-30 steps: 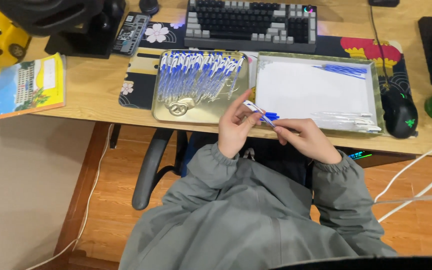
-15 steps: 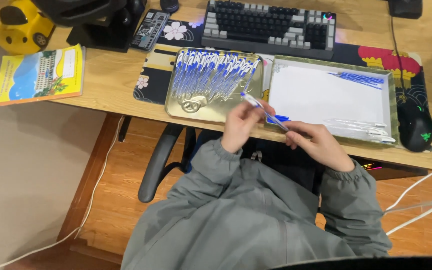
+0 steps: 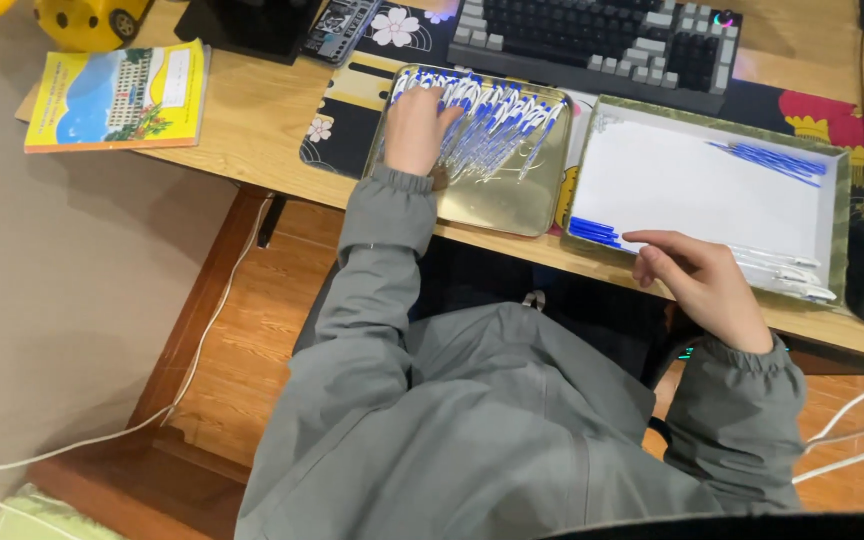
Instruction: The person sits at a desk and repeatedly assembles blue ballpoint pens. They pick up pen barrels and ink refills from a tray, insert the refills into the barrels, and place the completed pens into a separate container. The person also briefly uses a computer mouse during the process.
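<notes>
Left hand [image 3: 420, 128] reaches into gold tin [image 3: 497, 205], fingers spread on pen pile [image 3: 487, 130]; nothing visibly gripped. Right hand [image 3: 707, 285] rests at white tray [image 3: 697, 185] edge, loosely curled, empty. Tray holds few pens; pile large. Judged: early, most pens left.

Left hand [image 3: 420, 125] rests on the blue-and-white pens [image 3: 492, 130] lying in the gold metal tray [image 3: 497, 205]. Right hand [image 3: 707, 285] lies open at the near rim of the white-lined box lid [image 3: 692, 190], beside a few blue pen caps [image 3: 592, 230]. A keyboard [image 3: 602, 45] lies behind both trays.
</notes>
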